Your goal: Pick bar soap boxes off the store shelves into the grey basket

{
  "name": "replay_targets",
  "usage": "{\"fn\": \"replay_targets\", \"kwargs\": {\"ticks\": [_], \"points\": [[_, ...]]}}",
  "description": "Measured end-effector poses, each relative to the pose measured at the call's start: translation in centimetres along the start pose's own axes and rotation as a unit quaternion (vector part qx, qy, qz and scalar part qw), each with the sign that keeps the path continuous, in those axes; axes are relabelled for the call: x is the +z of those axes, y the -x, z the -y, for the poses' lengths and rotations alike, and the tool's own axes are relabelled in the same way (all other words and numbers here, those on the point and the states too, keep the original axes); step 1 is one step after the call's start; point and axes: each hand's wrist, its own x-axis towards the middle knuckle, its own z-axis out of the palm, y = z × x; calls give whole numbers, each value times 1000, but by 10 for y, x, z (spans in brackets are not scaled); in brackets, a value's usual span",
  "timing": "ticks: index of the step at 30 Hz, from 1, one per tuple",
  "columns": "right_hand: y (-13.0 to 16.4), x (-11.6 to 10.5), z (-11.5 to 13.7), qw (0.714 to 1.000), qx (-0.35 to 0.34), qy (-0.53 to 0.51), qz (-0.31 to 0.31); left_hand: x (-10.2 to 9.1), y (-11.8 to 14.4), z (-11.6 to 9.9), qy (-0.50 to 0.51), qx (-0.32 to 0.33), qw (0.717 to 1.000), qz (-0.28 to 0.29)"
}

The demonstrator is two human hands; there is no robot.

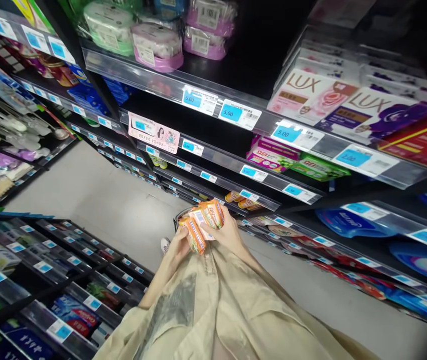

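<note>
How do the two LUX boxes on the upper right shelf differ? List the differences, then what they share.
The left LUX box is pale pink and white with a pink rose; the right LUX box is white and deep purple with a purple flower. The left one sits farther from the camera, the right one nearer, beside the red box. Both lie flat, tilted the same way, with gold LUX lettering, on the same shelf.

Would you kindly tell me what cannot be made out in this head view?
- Orange packs: label print too small and blurred; the left hand and right hand cover parts.
- Basket: mostly hidden behind the packs and hands.
- Shoe: partly hidden by the left hand.
- Red box: cut off by the right edge.
- Lower price tags: figures too small.
</note>
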Motion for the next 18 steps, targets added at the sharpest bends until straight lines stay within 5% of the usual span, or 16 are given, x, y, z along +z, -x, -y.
{"fn": "replay_targets", "kwargs": {"ticks": [6,11,15,18], "points": [[3,-1,-30,984,56,-170,22,-7,6,22,30,4,999,-45],[9,-10,-54,894,189,-398,84,6,8,23,58,-5,997,-57],[17,-19,-64,804,291,-483,188,29,11,12,27,-2,997,-66],[21,-24,-67,784,321,-494,195,40,17,6,0,37,995,-89]]}}
